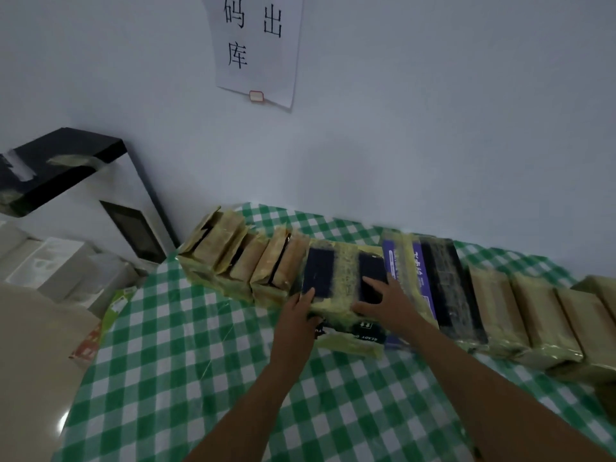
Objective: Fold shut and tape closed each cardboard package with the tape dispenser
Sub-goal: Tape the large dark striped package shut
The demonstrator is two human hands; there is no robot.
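Two hands were on one dark package (336, 271) banded with yellowish tape. The left hand (298, 316) lay against its near left corner, fingers reaching fairly straight up the left edge. The right hand (388, 303) rested flat on the top face, fingers spread and relaxed, thumb pointing left along the near edge. Neither hand was curled round anything.

That package lay broad face up in the middle of a row on the table, its long axis running from the person toward the wall and its far end tipped slightly left. The wide tape band ran along the same axis, with dark panels showing on either side of it.

The row ran left to right along the wall. To the left stood four or five brown packages (246, 261) on edge, leaning against one another; blur made the count unsure. Just to the right, touching the held one, lay one dark package with a purple strip (436, 285), and past it four brown packages (536, 315), the last cut by the frame edge.

All of it sat on one green and white checked tablecloth (200, 361). One paper sign (256, 45) hung on the wall, and one black and white machine (83, 195) stood at the left.
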